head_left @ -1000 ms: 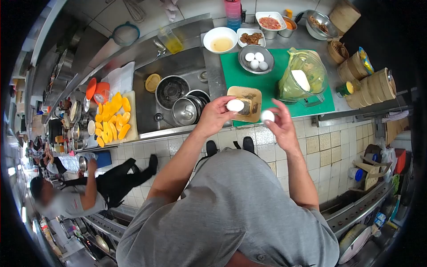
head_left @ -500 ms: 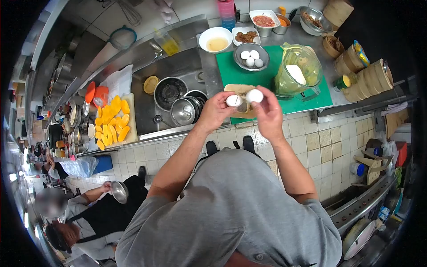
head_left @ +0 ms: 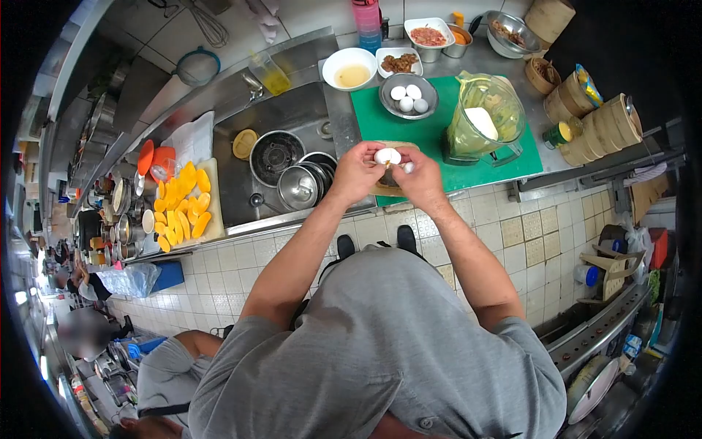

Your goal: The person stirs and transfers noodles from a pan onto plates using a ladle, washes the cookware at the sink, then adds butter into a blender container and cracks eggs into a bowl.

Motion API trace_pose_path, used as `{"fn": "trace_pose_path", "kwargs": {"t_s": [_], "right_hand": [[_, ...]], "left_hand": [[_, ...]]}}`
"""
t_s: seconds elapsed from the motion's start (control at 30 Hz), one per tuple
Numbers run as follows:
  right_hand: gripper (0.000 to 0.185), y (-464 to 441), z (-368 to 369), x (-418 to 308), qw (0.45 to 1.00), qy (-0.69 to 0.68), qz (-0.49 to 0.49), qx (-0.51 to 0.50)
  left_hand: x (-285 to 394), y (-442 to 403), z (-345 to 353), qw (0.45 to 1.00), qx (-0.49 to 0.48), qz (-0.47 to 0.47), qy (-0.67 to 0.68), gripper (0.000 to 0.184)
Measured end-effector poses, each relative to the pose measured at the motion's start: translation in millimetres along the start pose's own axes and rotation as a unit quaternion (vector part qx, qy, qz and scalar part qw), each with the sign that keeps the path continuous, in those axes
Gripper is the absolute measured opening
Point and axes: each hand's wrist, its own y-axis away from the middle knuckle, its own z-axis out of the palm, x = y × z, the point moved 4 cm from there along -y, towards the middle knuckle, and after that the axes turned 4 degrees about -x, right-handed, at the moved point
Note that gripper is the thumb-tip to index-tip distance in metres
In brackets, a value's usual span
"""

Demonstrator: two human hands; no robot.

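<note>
My left hand is closed on one side of a white egg, whose shell looks split. The fingertips of my right hand grip its other side. Another white egg shows between the fingers of my right hand. Below my hands is a tan container, mostly hidden by them. Beyond it, a metal bowl with several white eggs rests on the green cutting board. A blender jar with something white inside stands to the right.
Left of the board is a sink with stacked metal bowls. Mango pieces lie farther left. A white bowl of liquid and a dish of minced meat stand behind. Another person is at lower left.
My hands have come together around one egg, and its shell now looks split. The second egg has slipped lower into my right hand. The other person's metal bowl is out of view.
</note>
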Motion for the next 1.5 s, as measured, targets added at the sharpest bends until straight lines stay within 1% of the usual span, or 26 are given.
{"fn": "trace_pose_path", "kwargs": {"t_s": [0.1,0.23,0.3,0.33,0.4,0.43,0.5,0.53,0.6,0.63,0.7,0.77,0.8,0.87,0.9,0.93,0.97,1.03,1.13,1.17,1.23,1.3,1.37,1.43,1.47,1.5], "right_hand": [[0.031,-1.4,-1.6,-4.7,0.997,0.071,-0.029,0.032],[0.032,-2.9,-13.5,-11.0,0.988,0.122,-0.073,0.060],[0.036,-2.4,-19.4,-17.5,0.966,0.220,-0.126,0.053],[0.036,-3.8,-21.4,-16.5,0.966,0.220,-0.126,0.052],[0.038,-7.0,-26.4,-11.5,0.983,0.152,-0.084,0.063],[0.038,-8.7,-27.3,-11.5,0.983,0.153,-0.082,0.064],[0.042,-10.9,-28.8,-5.6,0.998,0.055,0.005,0.023],[0.042,-9.4,-29.1,-7.7,0.998,0.055,0.009,0.032],[0.047,-4.3,-21.7,-11.4,0.997,-0.065,0.031,-0.018],[0.052,-0.5,-20.2,-10.1,0.997,-0.063,-0.046,0.018],[0.052,9.5,-22.0,3.8,0.998,-0.032,0.024,0.044],[0.055,25.5,-35.5,3.8,0.989,-0.080,0.097,0.078],[0.055,37.1,-43.9,14.3,0.987,-0.080,0.103,0.096],[0.057,64.7,-61.7,44.7,0.955,-0.194,0.119,0.190],[0.056,85.5,-83.3,54.3,0.942,-0.192,0.166,0.220],[0.055,105.8,-99.2,82.1,0.923,-0.205,0.145,0.290],[0.053,129.3,-117.9,116.2,0.908,-0.152,0.177,0.347],[0.054,176.6,-155.3,167.6,0.835,-0.157,0.293,0.438],[0.057,250.1,-160.1,318.1,0.707,-0.120,0.454,0.529],[0.055,258.2,-153.0,339.3,0.669,-0.138,0.496,0.536],[0.048,241.2,-132.0,381.7,0.667,-0.251,0.542,0.445],[0.037,191.1,-100.3,404.2,0.669,-0.320,0.528,0.415],[0.028,132.8,-87.2,391.6,0.700,-0.395,0.493,0.333],[0.021,99.0,-70.4,411.0,0.672,-0.449,0.510,0.294],[0.018,92.9,-67.1,414.4,0.648,-0.441,0.523,0.335],[0.015,89.8,-63.7,419.5,0.642,-0.423,0.533,0.353]], "left_hand": [[-10.3,-7.2,1.7,1.000,0.023,0.001,0.013,0.039],[-2.3,-11.8,-8.6,1.000,0.007,-0.007,0.028,0.040],[18.1,-8.9,-12.3,0.980,0.002,0.022,-0.197,0.041],[18.2,-9.9,-12.7,0.980,0.002,0.021,-0.197,0.041],[29.6,-9.9,-14.5,0.960,0.058,0.090,-0.259,0.040],[34.2,-10.6,-12.0,0.960,0.056,0.090,-0.258,0.040],[42.4,-9.6,-5.0,0.965,0.060,0.055,-0.251,0.038],[43.9,-8.4,-2.0,0.964,0.051,0.057,-0.253,0.038],[50.6,-7.7,10.7,0.951,0.000,0.119,-0.285,0.036],[52.2,-8.6,17.7,0.950,-0.028,0.129,-0.283,0.036],[55.8,-9.0,22.1,0.928,-0.031,0.162,-0.333,0.035],[63.8,-9.4,23.1,0.911,-0.023,0.173,-0.373,0.028],[62.6,-10.9,20.0,0.914,-0.024,0.156,-0.373,0.029],[63.8,-12.0,8.0,0.919,-0.024,0.121,-0.374,0.030],[65.6,-11.7,0.2,0.922,-0.025,0.104,-0.373,0.029],[62.0,-12.1,-11.7,0.926,-0.016,0.082,-0.368,0.030],[55.1,-12.9,-24.9,0.930,-0.004,0.060,-0.362,0.030],[38.3,-12.5,-53.2,0.946,0.019,0.011,-0.322,0.028],[30.1,-5.4,-75.3,0.953,0.042,-0.007,-0.300,0.025],[32.3,-3.8,-75.3,0.952,0.042,-0.004,-0.304,0.025],[33.5,-2.4,-74.2,0.941,0.058,-0.041,-0.331,0.025],[35.9,-6.7,-69.5,0.937,0.060,-0.045,-0.342,0.026],[40.3,-14.6,-59.8,0.922,0.051,-0.061,-0.379,0.028],[28.8,-26.6,-60.9,0.915,0.053,-0.065,-0.393,0.029],[21.3,-35.0,-62.4,0.905,0.040,-0.045,-0.421,0.029],[18.1,-44.0,-63.0,0.893,0.026,-0.024,-0.448,0.029]]}}
